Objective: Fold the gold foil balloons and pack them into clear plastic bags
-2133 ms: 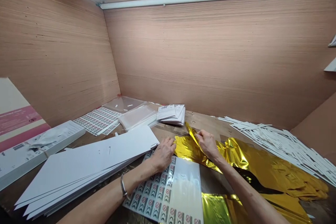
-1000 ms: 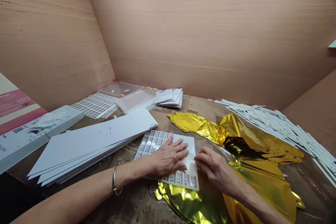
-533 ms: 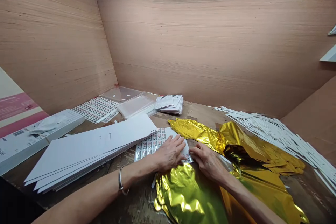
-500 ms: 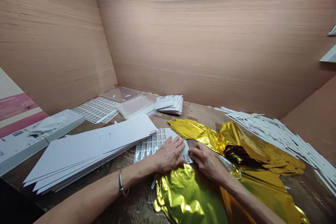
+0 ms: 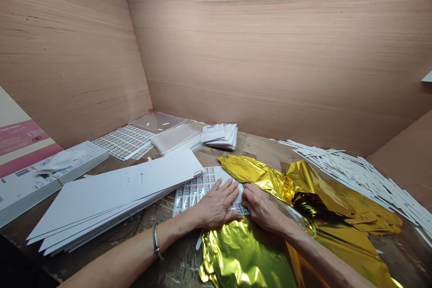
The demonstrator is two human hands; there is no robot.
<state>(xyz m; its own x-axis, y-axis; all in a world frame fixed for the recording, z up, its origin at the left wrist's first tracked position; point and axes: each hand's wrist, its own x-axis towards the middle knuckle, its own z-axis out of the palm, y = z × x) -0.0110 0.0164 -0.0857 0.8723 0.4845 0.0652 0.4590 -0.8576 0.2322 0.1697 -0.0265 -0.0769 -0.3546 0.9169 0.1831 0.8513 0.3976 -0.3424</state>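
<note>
Head camera faces forward and down, close above left hand (image 5: 216, 209), right hand (image 5: 263, 209).

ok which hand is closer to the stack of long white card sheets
Left: the left hand rests on the printed label sheet beside the white card stack. The right hand is farther off, past the left.

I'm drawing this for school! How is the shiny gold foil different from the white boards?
The gold foil is shiny and crumpled, but the white boards are dull and flat. The foil spreads out in loose folds, while the boards lie in a neat, slightly fanned stack. Both rest on the wooden table.
</note>
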